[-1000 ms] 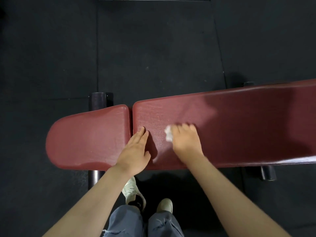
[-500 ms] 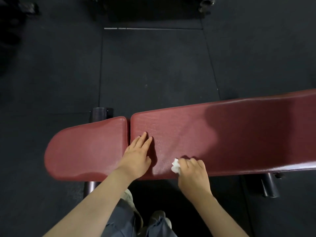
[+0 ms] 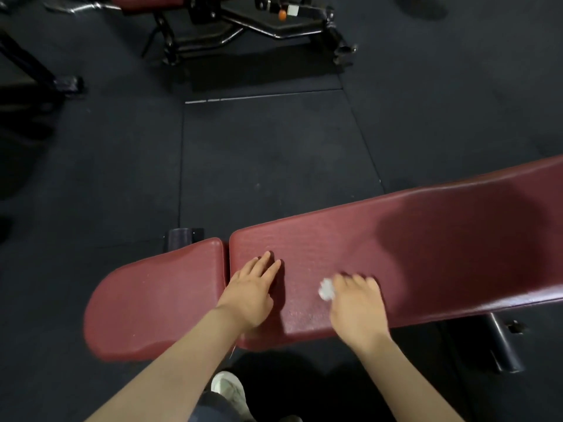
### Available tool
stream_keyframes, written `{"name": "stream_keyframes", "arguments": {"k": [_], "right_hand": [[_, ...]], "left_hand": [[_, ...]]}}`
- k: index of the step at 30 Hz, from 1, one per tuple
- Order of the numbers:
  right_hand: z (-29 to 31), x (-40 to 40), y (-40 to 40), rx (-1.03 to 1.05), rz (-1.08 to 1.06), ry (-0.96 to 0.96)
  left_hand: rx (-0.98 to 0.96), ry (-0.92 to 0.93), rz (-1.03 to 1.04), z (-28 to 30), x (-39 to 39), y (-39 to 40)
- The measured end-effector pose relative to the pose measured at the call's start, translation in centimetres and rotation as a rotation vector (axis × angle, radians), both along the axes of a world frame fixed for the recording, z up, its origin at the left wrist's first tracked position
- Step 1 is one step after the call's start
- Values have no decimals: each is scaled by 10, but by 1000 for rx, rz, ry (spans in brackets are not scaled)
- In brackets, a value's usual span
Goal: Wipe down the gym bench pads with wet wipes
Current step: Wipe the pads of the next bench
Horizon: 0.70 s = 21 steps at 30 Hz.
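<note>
head view looks down on a dark red desk pad (image 3: pixel 426 245). left hand (image 3: pixel 248 295) rests flat on it, fingers straight, beside the seat pad (image 3: pixel 158 300). right hand (image 3: pixel 356 309), blurred, presses a crumpled white wet wipe (image 3: pixel 326 289) under curled fingers.

long pad (image 3: pixel 426 257): dark red with a fine grainy texture; a darker, duller patch across its right half, a pale sheen along the near edge
short pad (image 3: pixel 158 300): the same dark red, glossy in patches, with a few tiny pale specks
wipe (image 3: pixel 326 289): white, crumpled, showing beside the right hand (image 3: pixel 358 309)
floor (image 3: pixel 274 159): black rubber tiles, faintly speckled, with thin seams and one short pale line on the far side
bench legs (image 3: pixel 502 345): black
shoe (image 3: pixel 229 388): off-white, at the near edge
trousers (image 3: pixel 210 411): grey-blue
far machine (image 3: pixel 243 28): black frame with an orange knob (image 3: pixel 282 14) and a red pad on top
</note>
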State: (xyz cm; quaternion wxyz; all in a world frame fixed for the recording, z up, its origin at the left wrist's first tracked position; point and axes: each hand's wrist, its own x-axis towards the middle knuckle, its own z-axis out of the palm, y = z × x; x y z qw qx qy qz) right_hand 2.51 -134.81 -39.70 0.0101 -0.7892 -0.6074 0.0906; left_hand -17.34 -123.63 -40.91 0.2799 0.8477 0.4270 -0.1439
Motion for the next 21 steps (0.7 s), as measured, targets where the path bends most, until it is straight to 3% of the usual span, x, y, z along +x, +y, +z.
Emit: {"name": "stream_keyframes", "arguments": {"k": [4, 10, 13, 21], "right_hand": [[-3, 16, -30, 62, 41, -76], [-1, 49, 117, -6, -30, -173], [-1, 55, 142, 19, -106, -144], [12, 46, -68, -24, -244, -9]], "left_hand": [[31, -1, -38, 0, 11, 6], [70, 0, -58, -15, 13, -5], [90, 6, -37, -18, 15, -11], [70, -72, -2, -11, 33, -14]]}}
